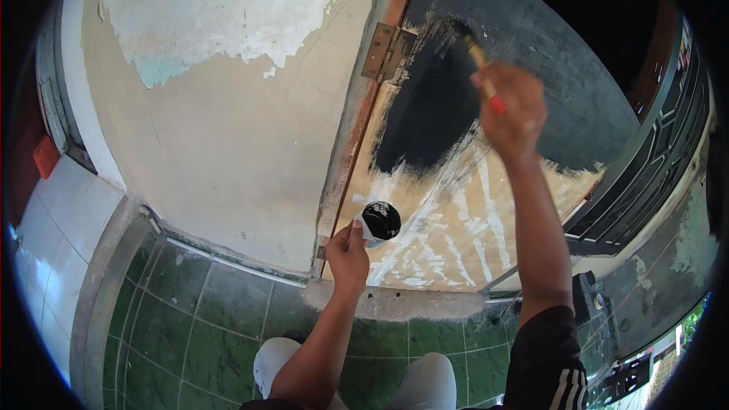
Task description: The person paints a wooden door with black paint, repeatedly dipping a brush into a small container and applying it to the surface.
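While the brush (478, 54) slants over the door (528, 19), bristles (462, 29) to the right of the hinge (386, 53) on its left edge, the right hand (516, 110) closes its fingers around it. Near the door's lower left corner, the left hand (348, 257) clasps a cup (368, 230) of black paint (382, 220). Beyond lie a peeling wall (228, 152) and green tiles (228, 296).

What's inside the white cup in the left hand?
Black paint shows inside the white cup, its surface streaked with paler marks. It hides the bottom, so how deep the paint goes can't be seen.
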Demonstrator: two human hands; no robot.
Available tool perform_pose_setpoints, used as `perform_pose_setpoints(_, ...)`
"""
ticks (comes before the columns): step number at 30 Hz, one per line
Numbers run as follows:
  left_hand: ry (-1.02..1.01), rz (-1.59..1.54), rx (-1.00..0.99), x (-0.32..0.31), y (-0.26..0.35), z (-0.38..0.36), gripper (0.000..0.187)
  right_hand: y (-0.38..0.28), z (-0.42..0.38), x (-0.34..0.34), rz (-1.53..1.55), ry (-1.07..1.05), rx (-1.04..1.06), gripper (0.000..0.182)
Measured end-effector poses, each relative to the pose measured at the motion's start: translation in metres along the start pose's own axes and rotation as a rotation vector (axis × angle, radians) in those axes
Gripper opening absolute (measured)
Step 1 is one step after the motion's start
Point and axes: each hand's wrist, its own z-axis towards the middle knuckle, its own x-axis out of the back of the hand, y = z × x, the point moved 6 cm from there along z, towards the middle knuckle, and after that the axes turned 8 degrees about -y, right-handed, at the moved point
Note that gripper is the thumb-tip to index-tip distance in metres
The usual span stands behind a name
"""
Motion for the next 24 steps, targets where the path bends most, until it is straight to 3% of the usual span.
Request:
perform_pose_setpoints(2,0.002,-0.001,-0.002,0.0,-0.001,-0.001,0.039,-0.027,-0.032,-0.024,0.081,-0.221,0.086,0.02)
perform_pose_setpoints(4,-0.003,0.009,-0.008,0.003,-0.007,0.001,0.039,-0.057,-0.077,-0.044,0.27,-0.293,0.122,0.025)
perform_pose_setpoints(7,0.006,0.004,-0.005,0.004,-0.009,0.003,0.039,-0.081,-0.072,-0.036,0.538,-0.554,0.015,0.024)
perform_pose_setpoints(10,-0.021,0.05,-0.021,0.005,-0.008,0.003,0.039,-0.02,-0.035,-0.035,0.582,-0.354,-0.077,0.02)
perform_pose_setpoints(12,-0.003,0.031,-0.017,0.007,-0.009,0.002,0.04,0.035,-0.001,-0.029,0.45,-0.281,-0.239,0.017)
perform_pose_setpoints(14,0.002,0.019,-0.022,0.002,-0.008,0.004,0.04,0.079,0.041,-0.006,0.486,-0.102,-0.611,0.015)
perform_pose_setpoints(17,0.0,0.031,-0.018,0.001,-0.007,0.002,0.04,0.063,0.047,0.013,0.24,0.099,-0.137,0.015)
perform_pose_setpoints(19,-0.013,0.031,-0.004,0.002,-0.007,0.0,0.04,0.031,0.024,0.004,0.066,-0.021,0.102,0.013)
perform_pose_setpoints(21,-0.026,0.024,-0.013,0.003,-0.009,-0.001,0.04,0.002,-0.009,-0.018,0.17,-0.213,0.188,0.012)
perform_pose_setpoints(24,-0.029,0.02,-0.01,0.002,-0.006,-0.001,0.04,-0.027,-0.028,-0.032,0.391,-0.298,0.082,0.011)
